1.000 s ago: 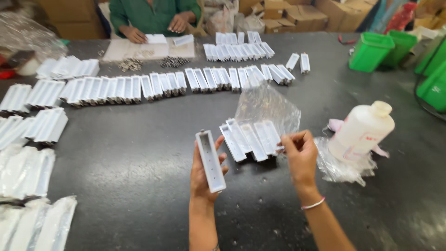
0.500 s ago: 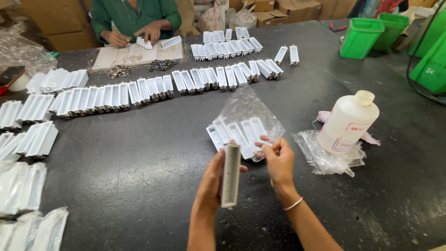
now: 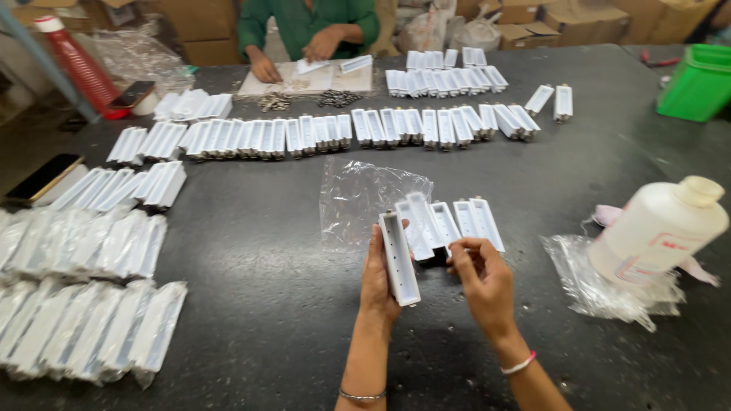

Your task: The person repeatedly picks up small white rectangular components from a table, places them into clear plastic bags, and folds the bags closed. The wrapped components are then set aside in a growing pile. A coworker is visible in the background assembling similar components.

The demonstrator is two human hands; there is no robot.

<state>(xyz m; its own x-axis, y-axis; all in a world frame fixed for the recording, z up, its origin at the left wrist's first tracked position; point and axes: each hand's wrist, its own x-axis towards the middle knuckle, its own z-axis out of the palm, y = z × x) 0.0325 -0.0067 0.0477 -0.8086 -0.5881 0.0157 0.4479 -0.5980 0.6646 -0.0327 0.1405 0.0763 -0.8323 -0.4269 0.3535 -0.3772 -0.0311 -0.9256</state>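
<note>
Worktop [image 3: 251, 304] lies bare left of the left hand [image 3: 378, 275], which grips a white channel piece [image 3: 399, 259] upright; right hand [image 3: 481, 275] pinches something tiny just beside loose white pieces [image 3: 449, 221], bottle [image 3: 655, 232] near.

**Dark worktable, cartons behind**

I see a broad dark speckled table [image 3: 251, 304] filling nearly the whole view around the grip. Beyond its far edge, well away from the grip, brown cardboard cartons [image 3: 579, 15] are stacked along the back of the room. A grey metal post [image 3: 46, 65] slants at the far left. The light is even and soft, with faint sheen on the tabletop.
</note>
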